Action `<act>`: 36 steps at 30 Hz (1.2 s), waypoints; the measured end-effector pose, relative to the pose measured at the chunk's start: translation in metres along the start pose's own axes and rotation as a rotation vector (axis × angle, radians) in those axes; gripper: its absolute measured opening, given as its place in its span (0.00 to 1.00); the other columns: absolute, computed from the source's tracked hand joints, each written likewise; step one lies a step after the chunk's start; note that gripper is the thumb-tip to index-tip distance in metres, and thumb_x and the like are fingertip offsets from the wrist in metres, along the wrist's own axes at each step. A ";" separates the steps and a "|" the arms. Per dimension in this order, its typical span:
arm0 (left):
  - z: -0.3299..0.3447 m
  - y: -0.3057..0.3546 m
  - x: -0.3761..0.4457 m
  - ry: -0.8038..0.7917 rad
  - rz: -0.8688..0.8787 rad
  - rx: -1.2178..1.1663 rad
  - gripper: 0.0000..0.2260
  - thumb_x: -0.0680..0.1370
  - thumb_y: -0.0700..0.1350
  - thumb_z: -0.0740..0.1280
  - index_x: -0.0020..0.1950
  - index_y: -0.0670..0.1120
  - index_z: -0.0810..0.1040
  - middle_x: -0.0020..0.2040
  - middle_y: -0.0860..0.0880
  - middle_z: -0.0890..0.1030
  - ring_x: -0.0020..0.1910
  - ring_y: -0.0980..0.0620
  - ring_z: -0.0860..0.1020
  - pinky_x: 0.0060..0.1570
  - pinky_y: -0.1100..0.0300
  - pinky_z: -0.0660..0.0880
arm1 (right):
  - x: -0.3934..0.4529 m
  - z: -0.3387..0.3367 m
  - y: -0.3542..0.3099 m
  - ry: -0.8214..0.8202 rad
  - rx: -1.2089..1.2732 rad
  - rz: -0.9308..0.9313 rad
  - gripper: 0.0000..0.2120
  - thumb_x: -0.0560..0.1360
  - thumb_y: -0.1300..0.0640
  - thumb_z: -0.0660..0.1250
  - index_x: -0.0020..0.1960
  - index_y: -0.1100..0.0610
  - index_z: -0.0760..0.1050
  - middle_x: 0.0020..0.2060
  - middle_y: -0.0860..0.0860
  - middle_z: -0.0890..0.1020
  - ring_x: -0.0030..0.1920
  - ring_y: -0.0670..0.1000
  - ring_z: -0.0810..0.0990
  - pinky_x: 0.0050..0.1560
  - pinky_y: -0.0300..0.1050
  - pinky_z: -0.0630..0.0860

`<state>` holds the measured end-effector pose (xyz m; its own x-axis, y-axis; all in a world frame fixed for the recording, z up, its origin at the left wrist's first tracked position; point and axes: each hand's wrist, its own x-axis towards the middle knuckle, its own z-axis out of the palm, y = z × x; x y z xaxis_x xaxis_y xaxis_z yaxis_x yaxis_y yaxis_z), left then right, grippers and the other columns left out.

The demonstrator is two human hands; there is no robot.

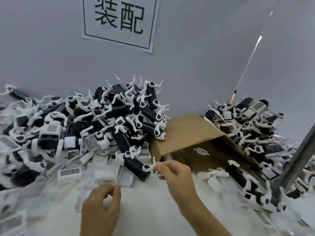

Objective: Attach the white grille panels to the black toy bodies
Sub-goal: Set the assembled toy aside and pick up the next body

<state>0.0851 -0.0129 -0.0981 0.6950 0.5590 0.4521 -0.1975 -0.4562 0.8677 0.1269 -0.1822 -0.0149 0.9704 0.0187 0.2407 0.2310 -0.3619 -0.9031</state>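
Head view: right hand (172, 172) out at the near end of a black toy body (136, 165), fingertips pinched on one thin white leg (154, 163) at the front edge of the big heap (95, 120). Left hand (102, 201) lower, finger and thumb closed on the near edge of a white grille panel (125, 178) lying among loose panels (71, 172) on the white table (144, 210). Tipped cardboard box (192, 133) just right of the body; second heap (247, 126) beyond it, and a printed sign (119, 19) on the wall.

Probably the pick-up stage — body and panel both taken, not yet brought together. Better to shift the right grip from the flimsy leg to the black shell before lifting, then turn the panel slotted side out, square it over the seat and press evenly until it catches.

Hard to make out — the panel's face, blurred and washed out, so which side is up cannot be told; the body's seat for it, not visible; the right fingertips, smeared; both forearms cut off below; edges of the heaps blurred.
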 end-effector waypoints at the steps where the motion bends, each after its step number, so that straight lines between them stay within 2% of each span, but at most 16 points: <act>1: -0.002 0.000 0.001 -0.018 -0.036 -0.018 0.13 0.73 0.32 0.74 0.34 0.48 0.81 0.32 0.55 0.80 0.38 0.51 0.77 0.44 0.55 0.73 | -0.012 0.020 0.010 -0.023 0.060 0.048 0.08 0.77 0.57 0.71 0.40 0.55 0.85 0.38 0.49 0.86 0.43 0.50 0.83 0.52 0.54 0.81; 3: -0.005 0.000 0.001 -0.053 -0.079 -0.056 0.11 0.75 0.36 0.73 0.37 0.50 0.81 0.37 0.55 0.82 0.43 0.51 0.80 0.44 0.60 0.73 | -0.028 0.052 0.026 -0.057 0.088 0.069 0.07 0.76 0.59 0.72 0.40 0.53 0.84 0.38 0.45 0.85 0.42 0.46 0.83 0.48 0.47 0.80; 6: -0.009 0.002 0.002 -0.091 -0.162 -0.091 0.10 0.78 0.40 0.71 0.38 0.51 0.82 0.38 0.53 0.83 0.43 0.54 0.81 0.41 0.70 0.72 | -0.032 0.074 0.035 -0.010 -0.072 -0.155 0.08 0.75 0.62 0.73 0.50 0.51 0.83 0.47 0.43 0.83 0.53 0.43 0.80 0.51 0.35 0.76; 8: -0.010 0.001 0.003 -0.093 -0.160 -0.078 0.11 0.79 0.39 0.70 0.37 0.50 0.81 0.36 0.52 0.83 0.41 0.54 0.80 0.39 0.72 0.72 | -0.017 0.079 0.043 0.089 -0.301 -0.351 0.18 0.74 0.66 0.73 0.63 0.56 0.80 0.61 0.52 0.79 0.65 0.51 0.74 0.64 0.46 0.73; 10: -0.012 0.003 0.004 -0.098 -0.160 -0.072 0.11 0.79 0.39 0.70 0.37 0.50 0.81 0.35 0.52 0.82 0.39 0.55 0.80 0.38 0.73 0.71 | 0.002 0.079 0.046 0.036 -0.572 -0.381 0.28 0.75 0.62 0.71 0.75 0.57 0.70 0.73 0.55 0.70 0.75 0.56 0.65 0.71 0.53 0.67; 12: -0.014 0.002 0.004 -0.099 -0.157 -0.071 0.12 0.79 0.39 0.70 0.37 0.50 0.81 0.35 0.52 0.82 0.40 0.57 0.80 0.37 0.73 0.71 | 0.016 0.077 0.047 -0.048 -0.757 -0.320 0.31 0.77 0.58 0.67 0.78 0.53 0.62 0.74 0.52 0.66 0.77 0.56 0.59 0.70 0.50 0.66; 13: -0.014 0.002 0.004 -0.099 -0.158 -0.069 0.12 0.79 0.39 0.69 0.37 0.50 0.81 0.35 0.53 0.82 0.40 0.57 0.80 0.37 0.73 0.72 | 0.021 0.076 0.049 -0.047 -0.759 -0.323 0.29 0.76 0.59 0.67 0.76 0.54 0.66 0.70 0.52 0.71 0.74 0.57 0.63 0.65 0.50 0.69; 16: -0.016 0.001 0.003 -0.113 -0.160 -0.075 0.12 0.80 0.42 0.69 0.37 0.51 0.81 0.37 0.57 0.83 0.41 0.57 0.80 0.38 0.72 0.73 | 0.016 0.070 0.046 0.013 -0.412 -0.274 0.22 0.71 0.65 0.73 0.64 0.54 0.78 0.52 0.48 0.78 0.58 0.54 0.71 0.52 0.36 0.68; 18: -0.016 0.001 0.003 -0.125 -0.158 -0.084 0.13 0.80 0.49 0.68 0.36 0.50 0.82 0.37 0.56 0.83 0.40 0.56 0.80 0.37 0.70 0.72 | 0.000 0.061 0.044 0.030 -0.063 -0.083 0.23 0.68 0.66 0.75 0.55 0.43 0.80 0.50 0.44 0.78 0.54 0.49 0.74 0.49 0.31 0.69; 21: -0.017 0.006 0.001 -0.164 -0.144 -0.119 0.21 0.80 0.61 0.64 0.37 0.48 0.83 0.38 0.54 0.84 0.40 0.55 0.81 0.38 0.68 0.73 | -0.035 0.048 0.042 0.009 0.433 0.144 0.19 0.66 0.65 0.78 0.48 0.42 0.85 0.46 0.47 0.86 0.43 0.47 0.83 0.42 0.40 0.80; 23: -0.017 0.010 -0.002 -0.221 -0.117 -0.150 0.24 0.77 0.66 0.62 0.39 0.48 0.83 0.39 0.53 0.84 0.42 0.54 0.81 0.42 0.65 0.74 | -0.053 0.042 0.039 -0.043 0.662 0.250 0.16 0.63 0.62 0.78 0.48 0.46 0.86 0.43 0.52 0.87 0.36 0.49 0.83 0.34 0.40 0.79; 25: -0.017 0.013 -0.006 -0.302 -0.091 -0.166 0.27 0.74 0.68 0.59 0.40 0.47 0.84 0.40 0.50 0.84 0.44 0.50 0.81 0.45 0.55 0.75 | -0.062 0.041 0.038 -0.152 0.810 0.361 0.17 0.58 0.57 0.77 0.48 0.51 0.87 0.39 0.55 0.86 0.33 0.51 0.81 0.29 0.42 0.75; 28: -0.016 0.025 -0.019 -0.464 -0.207 -0.328 0.27 0.73 0.69 0.63 0.43 0.45 0.83 0.40 0.45 0.85 0.42 0.42 0.81 0.47 0.45 0.74 | -0.070 0.043 0.035 -0.320 0.844 0.423 0.17 0.61 0.53 0.73 0.49 0.50 0.87 0.39 0.55 0.85 0.34 0.54 0.79 0.35 0.48 0.72; 30: -0.014 0.033 -0.023 -0.508 -0.363 -0.503 0.28 0.70 0.66 0.68 0.47 0.40 0.84 0.45 0.35 0.84 0.48 0.33 0.82 0.51 0.43 0.78 | -0.073 0.043 0.035 -0.294 0.778 0.345 0.19 0.61 0.47 0.71 0.51 0.46 0.87 0.46 0.54 0.88 0.43 0.56 0.85 0.40 0.52 0.78; 33: -0.013 0.039 -0.023 -0.450 -0.446 -0.661 0.22 0.68 0.59 0.75 0.52 0.42 0.86 0.51 0.37 0.85 0.54 0.34 0.82 0.57 0.39 0.79 | -0.078 0.036 0.035 -0.220 0.580 0.127 0.17 0.70 0.44 0.69 0.57 0.42 0.85 0.53 0.48 0.87 0.53 0.48 0.85 0.48 0.39 0.80; 36: -0.015 0.043 -0.021 -0.440 -0.553 -0.767 0.20 0.69 0.55 0.75 0.54 0.42 0.86 0.54 0.38 0.85 0.55 0.38 0.84 0.48 0.50 0.82 | -0.083 0.034 0.035 -0.293 0.397 0.031 0.30 0.66 0.37 0.74 0.66 0.40 0.76 0.56 0.39 0.84 0.54 0.43 0.84 0.52 0.33 0.78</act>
<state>0.0512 -0.0338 -0.0669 0.9825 0.1839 -0.0302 -0.0538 0.4347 0.8989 0.0567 -0.1643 -0.0785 0.9430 0.2959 0.1525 0.1550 0.0151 -0.9878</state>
